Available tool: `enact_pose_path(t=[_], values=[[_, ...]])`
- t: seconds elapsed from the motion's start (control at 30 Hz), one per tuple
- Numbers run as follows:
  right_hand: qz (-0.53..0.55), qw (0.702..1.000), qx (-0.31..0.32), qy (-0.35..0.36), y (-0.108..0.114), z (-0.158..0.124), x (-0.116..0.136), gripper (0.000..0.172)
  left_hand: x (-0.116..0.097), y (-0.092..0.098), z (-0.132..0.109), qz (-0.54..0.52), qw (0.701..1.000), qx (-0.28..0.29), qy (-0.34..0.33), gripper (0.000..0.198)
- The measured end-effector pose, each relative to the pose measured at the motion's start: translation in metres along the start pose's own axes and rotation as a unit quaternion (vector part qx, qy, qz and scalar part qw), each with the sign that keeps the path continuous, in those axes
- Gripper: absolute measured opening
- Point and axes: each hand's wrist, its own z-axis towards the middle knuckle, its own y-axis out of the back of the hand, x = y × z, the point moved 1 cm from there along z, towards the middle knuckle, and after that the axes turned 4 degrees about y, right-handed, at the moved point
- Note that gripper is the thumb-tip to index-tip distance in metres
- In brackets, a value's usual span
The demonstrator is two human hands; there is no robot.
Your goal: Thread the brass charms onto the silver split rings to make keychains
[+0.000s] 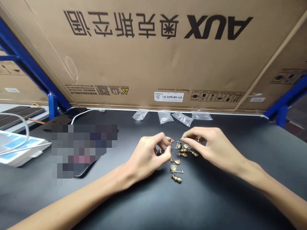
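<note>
Metal charms (183,150) lie beside the right hand (211,143), perhaps touching.

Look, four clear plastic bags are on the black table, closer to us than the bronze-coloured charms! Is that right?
Not quite: the head view shows the four clear plastic bags farther away than the bronze-coloured charms, by the cardboard AUX box. They are on the black table.
</note>
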Motion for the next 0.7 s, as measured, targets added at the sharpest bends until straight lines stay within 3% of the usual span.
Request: enact_pose_path(t=[0.17,0.3,0.47,0.57,0.7], values=[[0.034,0.999,-0.013,0.017,-0.014,-0.005,0.011,0.017,0.001,-0.004,-0.002,0.031,0.999,0.02,-0.038,0.008],[-0.026,0.993,-0.05,0.1,-0.02,-0.009,0.011,0.015,0.001,-0.003,-0.003,0.03,0.999,0.033,-0.032,0.006],[-0.179,0.946,-0.092,0.253,-0.024,-0.012,0.008,0.016,-0.002,0.001,-0.002,-0.011,0.999,0.04,0.01,0.008],[-0.257,0.914,-0.099,0.298,-0.023,-0.012,0.009,0.017,-0.005,0.002,-0.001,-0.053,0.996,0.044,0.05,0.01],[-0.29,0.892,-0.099,0.333,-0.018,-0.011,0.012,0.021,-0.007,0.002,-0.001,-0.117,0.988,0.046,0.094,0.011]])
